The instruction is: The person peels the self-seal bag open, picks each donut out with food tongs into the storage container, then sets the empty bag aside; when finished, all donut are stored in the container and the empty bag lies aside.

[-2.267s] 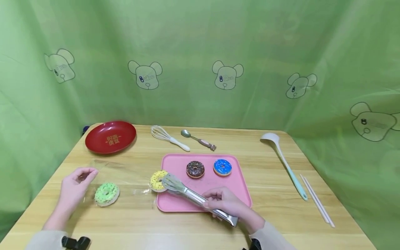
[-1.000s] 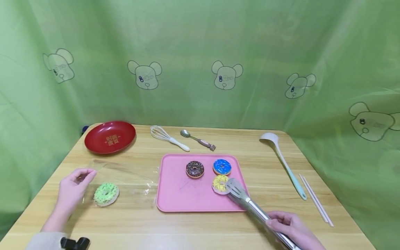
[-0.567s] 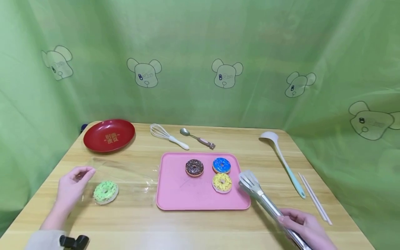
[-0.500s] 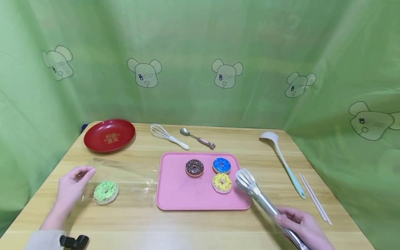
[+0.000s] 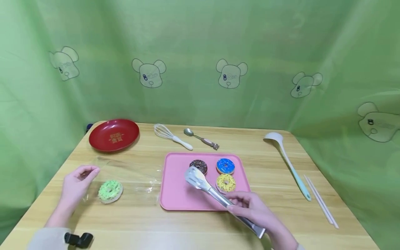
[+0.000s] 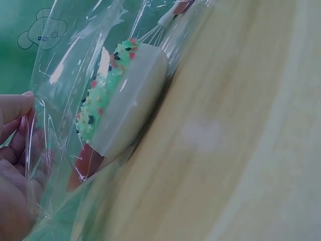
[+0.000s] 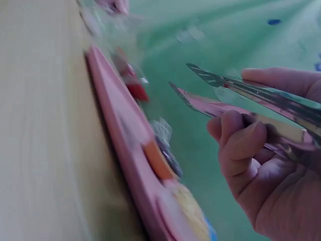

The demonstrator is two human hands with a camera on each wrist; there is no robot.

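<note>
My left hand (image 5: 76, 184) pinches the edge of a clear plastic bag (image 6: 55, 115) at the table's left. Inside it lies a green doughnut (image 5: 104, 191) with dark and red sprinkles. My right hand (image 5: 254, 208) grips metal tongs (image 5: 214, 193) raised over the pink tray (image 5: 175, 201). In the right wrist view, the two tong heads stand apart with nothing between them. On the tray sit a chocolate doughnut (image 5: 202, 164), partly hidden by the tongs, a blue doughnut (image 5: 220, 166), and a yellow doughnut (image 5: 221, 184) just in front of the blue one.
A red plate (image 5: 103, 139) stands at the back left. Behind the tray lie a white whisk (image 5: 175, 138) and a small spoon (image 5: 203, 139). Along the right side are a ladle (image 5: 289, 165) and white chopsticks (image 5: 322, 203). A green curtain (image 5: 193, 100) surrounds the table.
The tongs carried the yellow doughnut from the bag onto the tray and released it. They drew off to the right, then swung back left over the tray. My left hand keeps its place.
</note>
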